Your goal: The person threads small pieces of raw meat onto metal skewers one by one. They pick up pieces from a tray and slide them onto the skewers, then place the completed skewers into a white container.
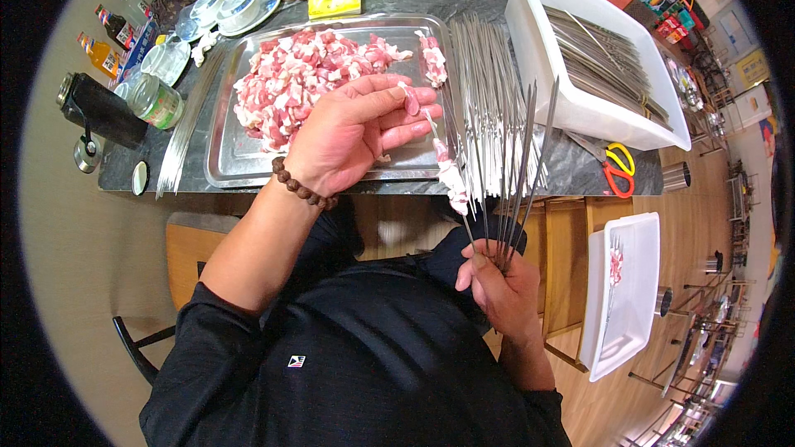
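Note:
My left hand (pixel 348 136), palm up over a metal tray (pixel 214 161), pinches a small piece of raw meat (pixel 411 101) between thumb and fingers. My right hand (pixel 503 292), in front of the table edge, grips a fan of several metal skewers (pixel 522 180) by their lower ends. One of these carries threaded pieces of pink and white meat (pixel 453 183), and its upper end is close to my left fingertips. A large heap of cut raw meat (pixel 298 84) fills much of the tray. A separate strip of meat pieces (pixel 433 61) lies at the tray's right side.
Loose skewers (pixel 490 99) lie right of the tray, more (pixel 192 124) to its left. A white bin (pixel 540 43) holds many skewers. Scissors (pixel 615 167) lie near the table's right corner. Lower right, a white tub (pixel 640 323) contains skewered meat (pixel 615 267). A glass jar (pixel 155 102) stands left.

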`<state>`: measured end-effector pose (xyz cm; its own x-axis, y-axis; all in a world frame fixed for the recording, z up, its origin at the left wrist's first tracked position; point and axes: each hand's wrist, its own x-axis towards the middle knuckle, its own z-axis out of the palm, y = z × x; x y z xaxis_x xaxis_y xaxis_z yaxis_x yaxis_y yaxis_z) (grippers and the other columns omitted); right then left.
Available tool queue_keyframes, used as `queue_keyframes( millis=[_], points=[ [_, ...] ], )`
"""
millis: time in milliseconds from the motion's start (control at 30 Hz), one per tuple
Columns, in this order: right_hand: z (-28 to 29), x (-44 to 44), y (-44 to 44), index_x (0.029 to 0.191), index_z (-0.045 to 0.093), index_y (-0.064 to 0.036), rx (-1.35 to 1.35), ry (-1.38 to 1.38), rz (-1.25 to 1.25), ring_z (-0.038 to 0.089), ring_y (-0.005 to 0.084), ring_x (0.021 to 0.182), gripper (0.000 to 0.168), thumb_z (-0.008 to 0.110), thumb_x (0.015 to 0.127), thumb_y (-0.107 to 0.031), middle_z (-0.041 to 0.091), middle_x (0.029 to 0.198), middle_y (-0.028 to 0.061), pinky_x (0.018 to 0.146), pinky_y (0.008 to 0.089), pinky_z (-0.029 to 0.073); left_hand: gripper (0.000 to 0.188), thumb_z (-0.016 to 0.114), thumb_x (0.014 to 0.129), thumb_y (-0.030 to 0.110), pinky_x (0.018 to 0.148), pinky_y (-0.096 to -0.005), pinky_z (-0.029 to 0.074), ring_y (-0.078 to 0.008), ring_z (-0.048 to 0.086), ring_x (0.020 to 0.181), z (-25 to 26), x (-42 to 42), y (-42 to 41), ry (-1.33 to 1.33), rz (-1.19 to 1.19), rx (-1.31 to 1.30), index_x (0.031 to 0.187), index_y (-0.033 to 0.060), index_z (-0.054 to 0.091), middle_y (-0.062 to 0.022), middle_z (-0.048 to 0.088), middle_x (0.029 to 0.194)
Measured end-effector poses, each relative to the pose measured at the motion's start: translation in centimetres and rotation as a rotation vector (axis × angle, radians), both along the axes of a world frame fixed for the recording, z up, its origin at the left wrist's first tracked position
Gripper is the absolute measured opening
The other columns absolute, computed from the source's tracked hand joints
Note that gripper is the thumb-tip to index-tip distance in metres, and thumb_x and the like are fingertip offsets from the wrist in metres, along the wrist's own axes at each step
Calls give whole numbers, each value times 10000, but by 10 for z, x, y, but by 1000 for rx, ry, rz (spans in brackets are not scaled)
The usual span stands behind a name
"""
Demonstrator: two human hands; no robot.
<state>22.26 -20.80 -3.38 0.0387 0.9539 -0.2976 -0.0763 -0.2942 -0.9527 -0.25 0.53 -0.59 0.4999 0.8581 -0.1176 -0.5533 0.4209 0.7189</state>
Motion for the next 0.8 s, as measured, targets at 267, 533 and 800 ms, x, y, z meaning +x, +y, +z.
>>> queue_keyframes(
  millis=[267,533,800],
  points=[
    [4,0,5,1193,665,7,18,-93,-16,487,28,537,253,561,1098,-203,724,787,9,506,220,389,151,656,1033,126,721,-261,587,-132,752,871,10,7,-7,644,97,410,1069,14,751,-56,791,970],
    [10,-2,8,1210,661,14,32,-48,-43,476,27,540,241,560,1092,-171,727,810,24,507,205,374,328,677,988,124,790,-394,603,-277,779,888,13,14,-3,1136,98,1120,1303,32,669,-155,791,995],
    [8,4,6,1222,632,46,40,78,-140,435,30,522,217,571,1081,-107,727,835,102,482,200,339,169,683,980,183,651,-368,566,-269,733,684,57,1,31,1361,208,1409,1066,46,731,-141,710,748]
  ],
)
